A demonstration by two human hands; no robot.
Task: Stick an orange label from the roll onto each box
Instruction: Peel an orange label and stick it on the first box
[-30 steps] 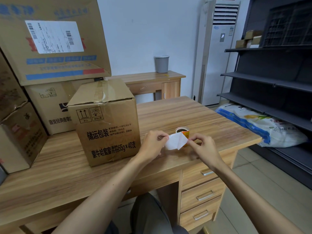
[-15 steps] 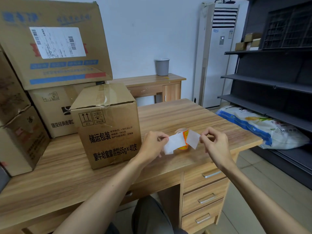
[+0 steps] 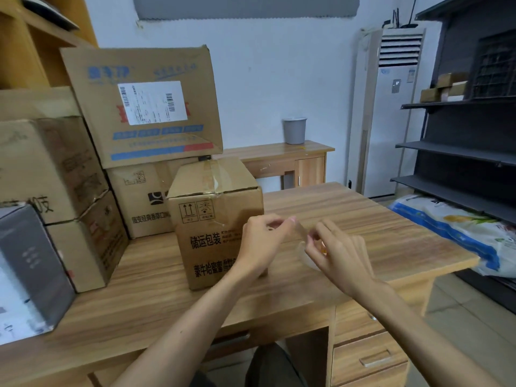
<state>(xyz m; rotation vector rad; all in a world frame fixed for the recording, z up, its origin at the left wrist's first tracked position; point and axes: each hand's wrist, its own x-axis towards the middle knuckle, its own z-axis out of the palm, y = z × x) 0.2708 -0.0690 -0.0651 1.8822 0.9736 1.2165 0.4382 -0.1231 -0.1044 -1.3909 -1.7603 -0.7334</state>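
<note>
A small taped cardboard box [image 3: 215, 219] stands on the wooden desk [image 3: 363, 219], with bigger boxes stacked behind it, the top one [image 3: 145, 107] bearing a white shipping label. My left hand [image 3: 262, 244] and my right hand [image 3: 340, 255] are raised close together just right of the small box. They pinch a blurred, pale label strip [image 3: 300, 230] between their fingertips. The label roll is mostly hidden behind my right hand; only a bit of orange [image 3: 323, 250] and a white strip end [image 3: 305, 261] show.
More cardboard boxes [image 3: 50, 169] and a grey box [image 3: 28, 275] crowd the desk's left side. A second desk with a grey bin [image 3: 294, 131] stands behind. Dark shelving [image 3: 460, 152], a floor air conditioner [image 3: 391, 113] and a sack [image 3: 458, 236] fill the right.
My hands have risen off the desk with the strip and drawn closer to the small box. My head has lifted and turned left, showing more boxes and the upper wall.
</note>
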